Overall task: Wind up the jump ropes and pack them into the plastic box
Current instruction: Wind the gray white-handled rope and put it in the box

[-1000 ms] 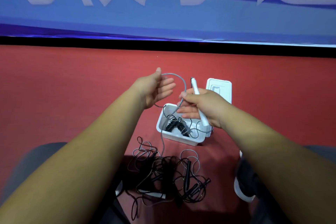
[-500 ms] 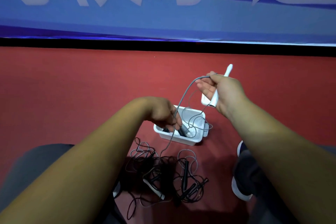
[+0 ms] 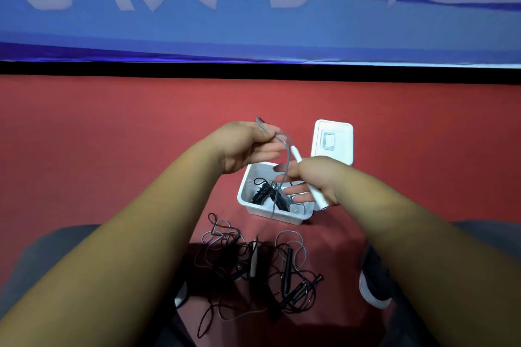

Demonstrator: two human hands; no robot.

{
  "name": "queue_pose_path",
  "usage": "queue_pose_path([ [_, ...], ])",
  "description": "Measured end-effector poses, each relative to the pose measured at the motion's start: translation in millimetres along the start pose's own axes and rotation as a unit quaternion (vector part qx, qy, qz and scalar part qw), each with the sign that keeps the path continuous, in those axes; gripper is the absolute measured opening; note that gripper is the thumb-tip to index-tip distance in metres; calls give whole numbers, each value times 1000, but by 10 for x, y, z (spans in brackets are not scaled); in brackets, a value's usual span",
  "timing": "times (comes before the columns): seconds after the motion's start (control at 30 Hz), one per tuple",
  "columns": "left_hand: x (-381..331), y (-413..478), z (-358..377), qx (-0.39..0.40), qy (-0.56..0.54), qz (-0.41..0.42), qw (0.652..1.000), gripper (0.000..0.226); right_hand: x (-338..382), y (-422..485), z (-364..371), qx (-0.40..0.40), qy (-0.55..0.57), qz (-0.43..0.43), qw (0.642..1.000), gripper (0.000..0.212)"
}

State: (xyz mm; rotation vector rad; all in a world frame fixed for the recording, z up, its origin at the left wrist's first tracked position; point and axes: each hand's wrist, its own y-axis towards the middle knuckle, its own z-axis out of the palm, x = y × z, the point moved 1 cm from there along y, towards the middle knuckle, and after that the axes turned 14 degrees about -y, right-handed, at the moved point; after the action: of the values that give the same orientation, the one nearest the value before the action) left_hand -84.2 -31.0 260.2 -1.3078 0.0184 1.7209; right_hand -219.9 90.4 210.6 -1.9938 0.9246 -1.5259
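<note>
A white plastic box (image 3: 248,200) sits open on the red floor and holds a wound black rope (image 3: 263,195). Above the box my right hand (image 3: 310,180) grips the white handle (image 3: 315,194) of a grey jump rope. My left hand (image 3: 248,146) pinches the grey cord (image 3: 285,155) higher up and to the left; the cord hangs down from it past the box. A tangled pile of black and grey ropes (image 3: 259,267) lies on the floor in front of the box, with a second white handle (image 3: 254,260) in it.
The box's white lid (image 3: 332,141) lies behind the box to the right. A blue banner with white lettering (image 3: 253,8) runs along the back above a black strip. My shoe (image 3: 375,282) and knees flank the pile.
My left hand rose from the box up to the cord's top. My right hand came down and toward me with the white handle, now just over the box.
</note>
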Motion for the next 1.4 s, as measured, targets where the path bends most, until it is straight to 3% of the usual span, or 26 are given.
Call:
queue_pose_path([
  [0.2,-115,99,-153,-74,-158,76,982,18,122,-59,2,-1,7,-93,996,18],
  [0.4,-92,175,-258,-108,-168,115,973,14,238,-143,-57,-20,41,-150,988,27],
  [0.6,-75,205,-288,-142,-150,110,972,13,264,-206,-93,-45,16,-216,975,13],
  [0.7,-13,216,-259,-123,-106,32,986,26,297,-208,-123,-88,60,-214,971,9],
  [0.8,78,161,-199,-66,53,-66,994,24,336,-231,-191,-128,137,-212,959,8],
  [0.87,125,78,-142,-3,188,-108,976,43,352,-250,-251,-140,202,-198,949,12],
  [0.97,189,-18,-71,128,272,-172,938,56,366,-258,-331,-139,283,-180,932,12],
  [1.03,254,-38,-65,196,281,-189,920,42,367,-241,-366,-139,315,-167,924,11],
  [1.1,310,-17,-76,215,279,-180,919,29,360,-217,-395,-142,331,-155,920,10],
  [1.23,278,-25,-51,181,247,-154,939,20,331,-169,-442,-145,307,-124,933,15],
  [1.4,70,-51,-7,99,44,-104,989,24,297,-177,-475,-102,151,-67,981,24],
])
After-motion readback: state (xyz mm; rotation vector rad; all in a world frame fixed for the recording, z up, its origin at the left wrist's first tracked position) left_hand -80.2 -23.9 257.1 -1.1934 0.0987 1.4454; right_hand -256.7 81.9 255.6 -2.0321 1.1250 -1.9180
